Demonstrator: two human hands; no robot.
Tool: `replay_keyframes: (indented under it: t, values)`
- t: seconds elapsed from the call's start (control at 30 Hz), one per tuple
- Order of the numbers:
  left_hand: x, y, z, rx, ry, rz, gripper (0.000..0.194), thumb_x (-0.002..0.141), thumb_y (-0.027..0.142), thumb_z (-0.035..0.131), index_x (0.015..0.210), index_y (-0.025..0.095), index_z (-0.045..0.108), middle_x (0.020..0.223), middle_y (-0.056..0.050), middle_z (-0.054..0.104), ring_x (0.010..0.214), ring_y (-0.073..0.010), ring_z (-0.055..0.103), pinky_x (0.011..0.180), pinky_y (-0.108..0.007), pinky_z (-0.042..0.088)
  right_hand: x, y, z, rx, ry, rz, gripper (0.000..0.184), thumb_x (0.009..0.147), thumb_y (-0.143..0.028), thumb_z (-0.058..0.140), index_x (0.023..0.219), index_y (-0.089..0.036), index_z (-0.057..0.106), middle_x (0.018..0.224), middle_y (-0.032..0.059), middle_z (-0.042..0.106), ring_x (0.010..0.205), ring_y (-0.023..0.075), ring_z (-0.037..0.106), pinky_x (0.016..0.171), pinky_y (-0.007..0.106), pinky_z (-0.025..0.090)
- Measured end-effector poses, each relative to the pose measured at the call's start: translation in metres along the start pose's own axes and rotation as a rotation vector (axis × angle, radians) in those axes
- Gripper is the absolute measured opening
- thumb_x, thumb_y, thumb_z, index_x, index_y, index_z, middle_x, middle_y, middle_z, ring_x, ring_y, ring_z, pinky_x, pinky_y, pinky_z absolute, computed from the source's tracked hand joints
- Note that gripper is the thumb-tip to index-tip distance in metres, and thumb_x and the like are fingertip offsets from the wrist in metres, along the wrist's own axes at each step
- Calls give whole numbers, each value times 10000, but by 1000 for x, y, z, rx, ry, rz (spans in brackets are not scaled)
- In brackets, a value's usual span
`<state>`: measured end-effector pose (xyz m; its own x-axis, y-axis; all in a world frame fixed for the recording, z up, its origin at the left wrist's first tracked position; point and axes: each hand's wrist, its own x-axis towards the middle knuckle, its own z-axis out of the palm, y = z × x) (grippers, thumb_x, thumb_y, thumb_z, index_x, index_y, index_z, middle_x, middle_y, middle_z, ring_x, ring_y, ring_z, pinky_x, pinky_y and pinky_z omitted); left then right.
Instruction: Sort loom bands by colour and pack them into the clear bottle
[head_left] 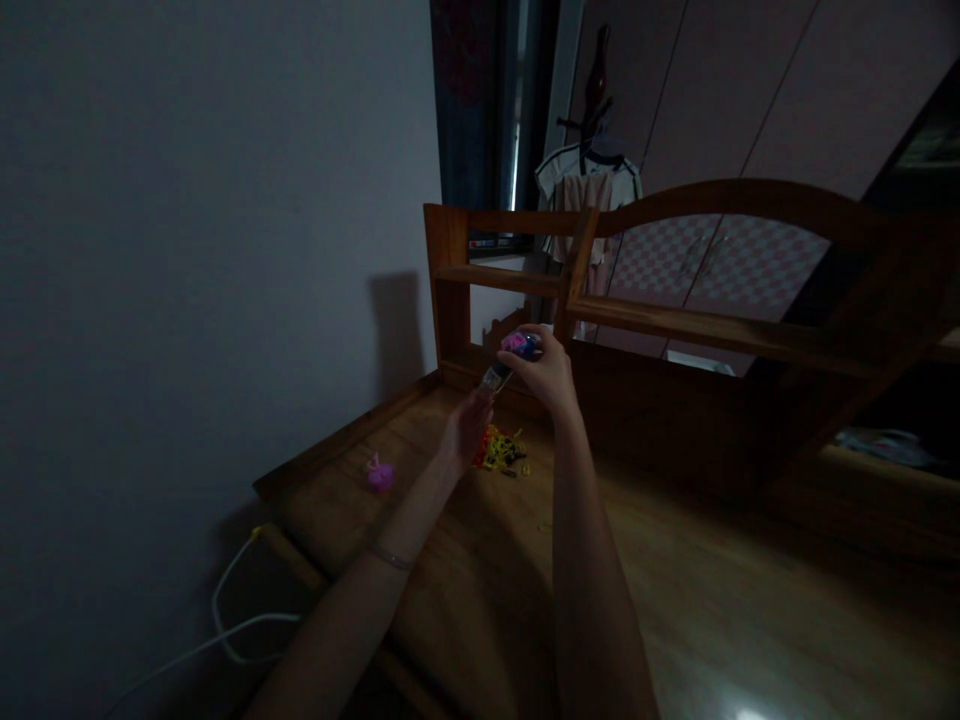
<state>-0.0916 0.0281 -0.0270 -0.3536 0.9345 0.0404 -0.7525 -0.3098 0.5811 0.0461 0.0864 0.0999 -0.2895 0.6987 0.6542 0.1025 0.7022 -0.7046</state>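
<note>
Above the desk, both of my hands hold one slim item [495, 374] with a clear and dark shaft and a pink-and-blue upper end; its kind is too dim to make out. My left hand [469, 418] is closed around the lower, clear end. At the upper end, the thumb and fingers of my right hand [550, 372] grip the pink-and-blue part. Behind and below my left hand lies a pile of small yellow, red and black pieces [498, 450] on the desk. A purple-pink round object [380, 476] rests to the left of my left forearm.
A wooden desk [705, 560] carries a wooden shelf frame [697, 322] along its back. The wall [225, 250] borders its left side. White cables [217, 610] hang off the left edge. Clothes [589, 190] hang on a stand behind, before pink cabinet doors [712, 120].
</note>
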Motion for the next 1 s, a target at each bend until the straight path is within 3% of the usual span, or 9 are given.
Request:
replay_keyframes:
  t: [0.1, 0.3, 0.6, 0.83, 1.0]
  values:
    - [-3, 5, 2, -33, 17, 30, 172, 882, 298, 599, 988, 226, 713, 1055, -46, 732, 1137, -209, 622, 1077, -368, 406, 0, 1, -1, -9, 42, 14, 451, 697, -426, 736, 1094, -250, 612, 990, 32, 689, 875, 214, 650, 797, 343, 499]
    - [-15, 13, 12, -132, -14, -21, 296, 887, 422, 600, 1006, 174, 710, 1045, -89, 724, 1095, -235, 640, 1042, -407, 454, 1, 4, 0, 6, 54, 27, 468, 691, -487, 738, 1074, -246, 618, 969, 31, 686, 870, 218, 646, 797, 363, 508]
    - [-27, 18, 31, -220, -150, -73, 409, 886, 582, 535, 994, 227, 708, 1101, -77, 704, 1214, -262, 563, 1077, -504, 395, -4, -11, 2, 285, -434, -89, 487, 698, -271, 716, 1166, -238, 586, 1073, 15, 648, 944, 198, 640, 847, 343, 530]
    - [-36, 19, 34, -270, -309, -78, 333, 957, 453, 465, 1066, 245, 700, 1218, -51, 659, 1348, -278, 433, 1142, -571, 272, -7, -29, -9, 347, -634, -58, 537, 700, -157, 683, 1214, -256, 562, 1069, 14, 629, 942, 201, 620, 851, 357, 533]
    - [-40, 20, 37, -237, -346, -92, 324, 965, 344, 450, 1207, 247, 643, 1292, -56, 621, 1384, -256, 387, 1166, -560, 228, -8, -38, -16, 330, -723, -106, 477, 690, -141, 680, 1145, -250, 589, 1100, 7, 612, 1003, 213, 596, 890, 365, 511]
